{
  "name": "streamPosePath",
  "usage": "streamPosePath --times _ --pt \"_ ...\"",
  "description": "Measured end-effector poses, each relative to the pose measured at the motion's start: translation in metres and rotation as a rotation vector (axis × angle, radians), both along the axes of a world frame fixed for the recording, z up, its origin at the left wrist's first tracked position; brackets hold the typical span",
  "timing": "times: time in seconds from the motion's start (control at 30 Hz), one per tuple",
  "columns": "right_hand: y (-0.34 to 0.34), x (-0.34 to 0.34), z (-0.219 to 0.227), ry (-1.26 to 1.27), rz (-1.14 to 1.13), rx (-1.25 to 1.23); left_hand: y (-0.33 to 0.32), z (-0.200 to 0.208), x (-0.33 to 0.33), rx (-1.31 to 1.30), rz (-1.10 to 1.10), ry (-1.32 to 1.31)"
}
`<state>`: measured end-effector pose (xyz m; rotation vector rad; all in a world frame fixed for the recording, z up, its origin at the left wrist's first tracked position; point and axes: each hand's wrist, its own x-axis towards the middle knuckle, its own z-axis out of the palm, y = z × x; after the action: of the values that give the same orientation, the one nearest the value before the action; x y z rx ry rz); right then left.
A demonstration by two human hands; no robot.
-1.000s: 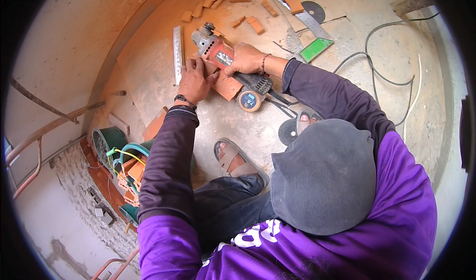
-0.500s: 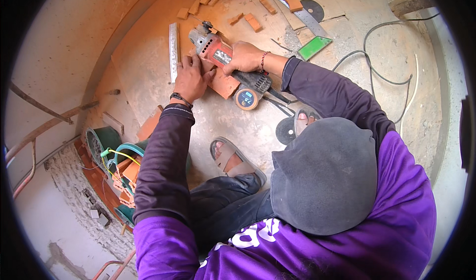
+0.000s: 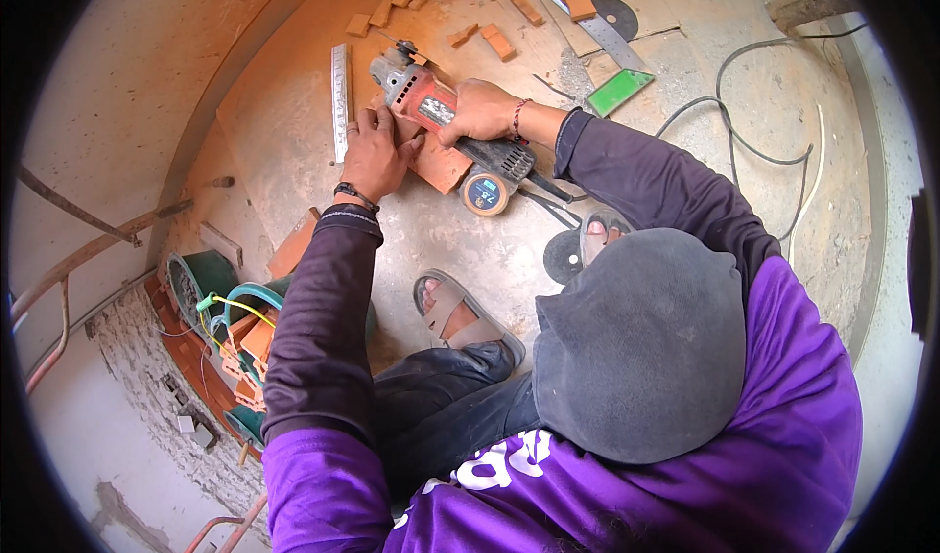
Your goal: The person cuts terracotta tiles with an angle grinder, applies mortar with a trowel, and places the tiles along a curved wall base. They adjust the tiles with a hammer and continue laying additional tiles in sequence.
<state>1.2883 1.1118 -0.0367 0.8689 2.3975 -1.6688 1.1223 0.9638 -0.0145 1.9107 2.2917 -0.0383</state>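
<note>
My right hand (image 3: 480,110) grips the body of a red and grey angle grinder (image 3: 423,97) whose head points up-left over the floor. My left hand (image 3: 375,151) presses flat on an orange brick piece (image 3: 441,166) lying under the grinder, fingers spread. A metal ruler (image 3: 340,100) lies just left of that hand. A round tape measure (image 3: 484,192) sits beside the brick, below the grinder's rear. The grinder's disc is hidden behind its head.
Several cut orange brick pieces (image 3: 494,39) lie scattered at the top. A long metal level (image 3: 587,19), a green-ended tool (image 3: 619,91), spare cutting discs (image 3: 614,11) and a black cable (image 3: 744,142) lie to the right. Buckets with brick scraps (image 3: 250,342) stand at left. My sandalled feet (image 3: 455,308) rest below.
Both hands with the grinder and the brick have shifted slightly up and left in the picture; the grip is unchanged.
</note>
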Motion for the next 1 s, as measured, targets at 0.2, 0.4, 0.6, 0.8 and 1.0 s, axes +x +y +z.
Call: streamPosePath --times 0.2,0.4,0.6,0.8,1.0 --pt "-0.0003 -0.0006 0.0025 -0.007 -0.006 -0.004 -0.0006 -0.0008 -0.0019 0.008 0.0 -0.008" --pt "0.0015 -0.0019 -0.0012 -0.015 0.028 0.011 -0.0004 -0.0021 -0.0021 0.015 -0.006 -0.015" --pt "0.0022 -0.0035 -0.0009 -0.013 0.041 -0.01 -0.0005 -0.0019 -0.0017 0.007 0.012 -0.021" --pt "0.001 -0.0017 -0.0017 0.001 0.018 -0.001 0.0001 -0.0003 -0.0017 0.007 -0.015 -0.018" --pt "0.0034 -0.0038 0.0047 -0.056 0.06 -0.007 -0.001 -0.0001 -0.0007 0.014 -0.016 0.001"
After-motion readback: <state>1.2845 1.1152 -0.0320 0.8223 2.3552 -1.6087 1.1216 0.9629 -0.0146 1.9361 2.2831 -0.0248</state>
